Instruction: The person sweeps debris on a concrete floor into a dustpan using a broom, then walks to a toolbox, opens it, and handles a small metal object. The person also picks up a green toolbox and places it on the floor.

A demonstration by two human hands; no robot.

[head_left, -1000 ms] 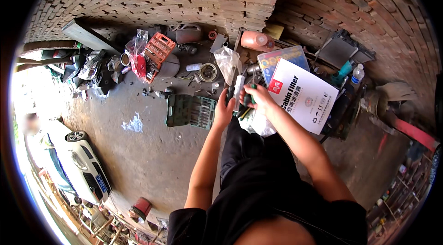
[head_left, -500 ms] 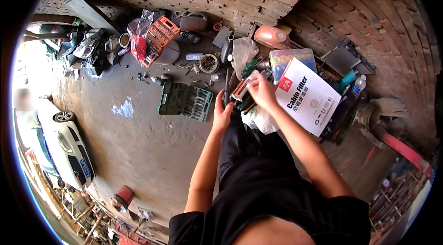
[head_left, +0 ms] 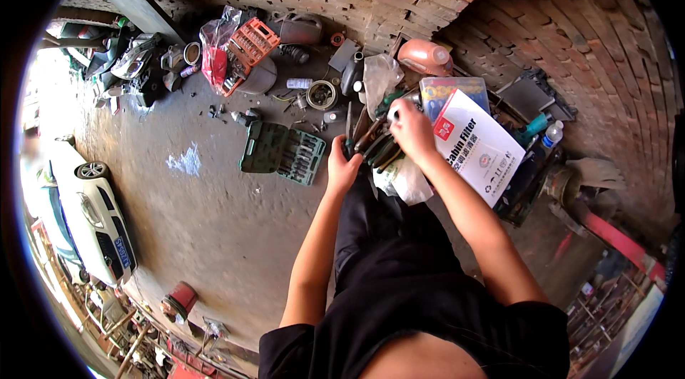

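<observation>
My left hand [head_left: 344, 166] is closed round the dark handle of a slim tool. The tool's pointed metal end [head_left: 349, 120] sticks up past my fingers; its exact kind is unclear. My right hand [head_left: 412, 129] is curled, with a small whitish thing [head_left: 394, 114] at the fingertips, mostly hidden by the fingers. Below both hands lies a heap of dark-handled tools [head_left: 378, 145]. A crumpled white plastic bag [head_left: 405, 183] is beside it, near my legs. To the right, a white filter box [head_left: 485, 154] leans on a clear-lidded blue and yellow case [head_left: 457, 95].
An open green bit case [head_left: 284, 153] is on the floor to the left. Beyond it are an orange socket case [head_left: 251, 47], a spray can [head_left: 300, 83] and a coiled roll [head_left: 322, 95]. A water bottle [head_left: 553, 134] stands right; a white car [head_left: 91, 218] is far left.
My right hand has lifted slightly up and away from my left hand. The red-and-white narrow box near its fingers no longer shows above the tools. The left hand's tool now points more upright.
</observation>
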